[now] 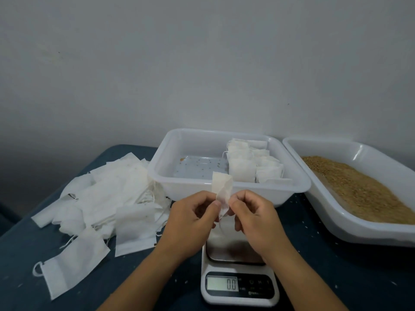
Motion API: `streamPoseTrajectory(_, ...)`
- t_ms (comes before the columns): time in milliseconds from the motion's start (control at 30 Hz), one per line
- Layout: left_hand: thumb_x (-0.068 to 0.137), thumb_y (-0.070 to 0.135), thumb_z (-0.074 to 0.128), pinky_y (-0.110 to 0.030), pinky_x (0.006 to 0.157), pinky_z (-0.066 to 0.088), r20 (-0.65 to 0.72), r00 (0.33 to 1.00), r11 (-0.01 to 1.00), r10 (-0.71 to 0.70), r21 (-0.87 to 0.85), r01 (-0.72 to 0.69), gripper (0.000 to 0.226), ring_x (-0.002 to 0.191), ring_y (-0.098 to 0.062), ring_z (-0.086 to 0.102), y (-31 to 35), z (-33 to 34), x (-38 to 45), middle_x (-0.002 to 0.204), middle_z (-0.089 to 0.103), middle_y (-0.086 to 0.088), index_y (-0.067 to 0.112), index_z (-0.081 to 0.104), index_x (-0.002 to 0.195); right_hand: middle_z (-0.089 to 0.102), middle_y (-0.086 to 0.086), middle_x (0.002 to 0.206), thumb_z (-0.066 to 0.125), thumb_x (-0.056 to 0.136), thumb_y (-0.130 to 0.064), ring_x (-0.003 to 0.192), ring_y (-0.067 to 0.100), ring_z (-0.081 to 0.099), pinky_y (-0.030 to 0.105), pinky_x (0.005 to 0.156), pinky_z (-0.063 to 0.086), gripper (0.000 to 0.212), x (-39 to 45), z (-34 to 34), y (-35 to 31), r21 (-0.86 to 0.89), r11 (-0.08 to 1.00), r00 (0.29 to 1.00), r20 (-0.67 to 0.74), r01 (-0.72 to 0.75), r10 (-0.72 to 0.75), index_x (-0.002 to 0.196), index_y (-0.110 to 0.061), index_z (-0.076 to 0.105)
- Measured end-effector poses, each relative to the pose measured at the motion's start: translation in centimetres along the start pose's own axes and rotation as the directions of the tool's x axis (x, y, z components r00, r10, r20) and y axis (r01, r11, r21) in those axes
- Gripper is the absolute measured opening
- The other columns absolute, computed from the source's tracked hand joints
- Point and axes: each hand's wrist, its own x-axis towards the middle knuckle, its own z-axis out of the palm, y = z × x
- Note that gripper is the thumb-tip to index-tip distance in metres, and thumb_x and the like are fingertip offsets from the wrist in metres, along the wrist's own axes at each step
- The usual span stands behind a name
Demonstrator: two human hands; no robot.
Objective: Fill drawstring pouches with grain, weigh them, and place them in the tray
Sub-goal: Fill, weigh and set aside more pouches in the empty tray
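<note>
Now both my hands, left hand and right hand, pinch one pouch above the scale. It looks light, thin and floppy; I would hold it by the mouth edges.

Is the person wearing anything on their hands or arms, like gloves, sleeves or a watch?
No. The left hand and right hand are both bare, with no gloves, and no rings show. Both forearms are uncovered as far as the bottom edge of the picture: no sleeves, watch or bracelet in view. The nails that show look short and plain.
</note>
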Motion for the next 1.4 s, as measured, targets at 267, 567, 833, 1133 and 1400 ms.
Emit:
streamPoseTrajectory(267,0.088,0.044,0.061,-0.016,0.053,0.041,-0.144,0.987,0.966,0.071,0.255,-0.032,0.028,0.055,-0.007,0.054,-0.2,-0.1,0.0,0.06,0.06,0.008,0.025,0.057,0.067,0.069,-0.001,0.075,0.062,0.094,-0.025,0.06,0.012,0.06,0.03,0.059,0.054,0.02,-0.7,0.3,-0.1,-0.265,0.962,0.998,0.027,0.068,-0.063,0.075,-0.028,0.064)
streamPoseTrajectory(567,0.075,0.044,0.053,-0.024,0.051,0.039,-0.141,0.986,0.922,0.089,0.387,-0.028,0.025,0.054,-0.011,0.05,0.0,-1.1,0.1,0.057,0.053,0.01,0.027,0.045,0.058,0.063,-0.021,0.086,0.069,0.086,-0.02,0.054,0.013,0.054,0.016,0.053,0.045,0.016,-1.1,-1.0,-1.0,-0.477,0.72,0.857,0.17,0.504,-0.486,0.097,-0.028,0.061)
streamPoseTrajectory(833,0.072,0.04,0.055,-0.018,0.052,0.033,0.033,0.997,0.984,-0.064,0.167,0.057,0.025,0.052,-0.003,0.037,0.1,-1.5,0.3,0.052,0.04,0.012,0.021,0.047,0.059,0.053,-0.046,0.091,0.07,0.085,-0.029,0.053,0.007,0.051,0.013,0.056,0.044,0.022,-0.7,-2.3,-1.0,-0.578,0.573,0.814,0.432,0.581,-0.389,0.106,-0.028,0.064)
streamPoseTrajectory(1133,0.087,0.065,0.052,-0.02,0.059,0.037,0.052,0.999,0.988,-0.016,0.151,0.008,0.056,0.059,-0.008,0.044,-0.1,-2.2,0.5,0.06,0.048,-0.001,0.015,0.052,0.063,0.057,-0.021,0.073,0.065,0.09,-0.026,0.056,0.012,0.052,0.019,0.055,0.041,0.003,-0.8,-2.4,-1.6,-0.447,0.745,0.854,0.408,0.495,-0.323,0.088,-0.029,0.064)
streamPoseTrajectory(1400,0.091,0.059,0.064,-0.059,0.101,0.047,0.561,0.82,0.862,-0.112,-0.356,0.362,0.064,0.118,-0.038,0.063,2.2,-2.2,0.2,0.131,0.065,-0.017,0.017,0.057,0.14,0.07,-0.006,0.075,0.06,0.097,-0.022,0.048,0.012,0.059,0.026,0.049,0.048,0.007,-0.9,-2.8,-1.8,-0.208,0.913,0.902,0.338,0.352,-0.27,0.095,-0.022,0.067)
